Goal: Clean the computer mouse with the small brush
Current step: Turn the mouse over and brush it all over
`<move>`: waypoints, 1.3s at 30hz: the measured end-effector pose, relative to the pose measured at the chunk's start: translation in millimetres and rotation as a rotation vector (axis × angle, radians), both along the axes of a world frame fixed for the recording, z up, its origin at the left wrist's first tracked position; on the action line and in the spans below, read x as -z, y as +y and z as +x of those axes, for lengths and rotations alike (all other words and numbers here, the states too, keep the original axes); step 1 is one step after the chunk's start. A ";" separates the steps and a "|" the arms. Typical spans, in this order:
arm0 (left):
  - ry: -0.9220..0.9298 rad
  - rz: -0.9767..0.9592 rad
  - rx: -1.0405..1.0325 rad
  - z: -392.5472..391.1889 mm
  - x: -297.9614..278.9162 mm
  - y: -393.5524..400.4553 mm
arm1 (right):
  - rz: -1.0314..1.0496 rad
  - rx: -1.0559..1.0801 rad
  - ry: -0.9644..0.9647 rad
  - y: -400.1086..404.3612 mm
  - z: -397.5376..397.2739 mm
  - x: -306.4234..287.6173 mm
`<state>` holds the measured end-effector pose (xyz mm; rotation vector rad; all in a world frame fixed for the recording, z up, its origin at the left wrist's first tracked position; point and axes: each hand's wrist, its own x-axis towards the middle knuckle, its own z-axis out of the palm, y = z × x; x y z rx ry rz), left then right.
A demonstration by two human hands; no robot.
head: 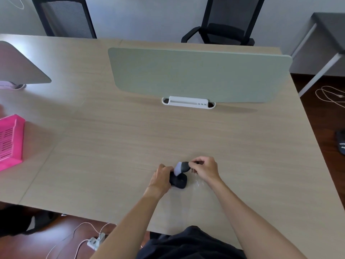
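A black computer mouse (179, 181) lies on the wooden desk (115, 139) near its front edge. My left hand (161, 178) grips the mouse from its left side. My right hand (205, 168) pinches the dark handle of a small brush (182, 167). The brush's pale bristles point down and left and touch the top of the mouse.
A grey-green divider panel (199, 73) stands in a white base (188, 102) behind the work spot. A pink basket (10, 140) sits at the left edge. A second panel (18, 66) is far left. Two black chairs stand behind the desk; cables and a power strip (96, 241) lie on the floor.
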<state>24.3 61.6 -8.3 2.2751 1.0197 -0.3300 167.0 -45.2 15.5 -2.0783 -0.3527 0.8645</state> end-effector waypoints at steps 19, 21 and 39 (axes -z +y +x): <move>0.145 0.004 -0.029 -0.2 11.7 -1.3 | -0.089 -0.129 -0.125 -9.1 3.5 11.2; 0.176 0.015 -0.017 5.7 7.9 2.9 | -0.096 -0.100 -0.172 -13.3 9.6 11.6; -0.029 -0.005 -0.147 2.0 5.3 -10.4 | 0.085 0.171 0.112 -15.4 0.8 -5.8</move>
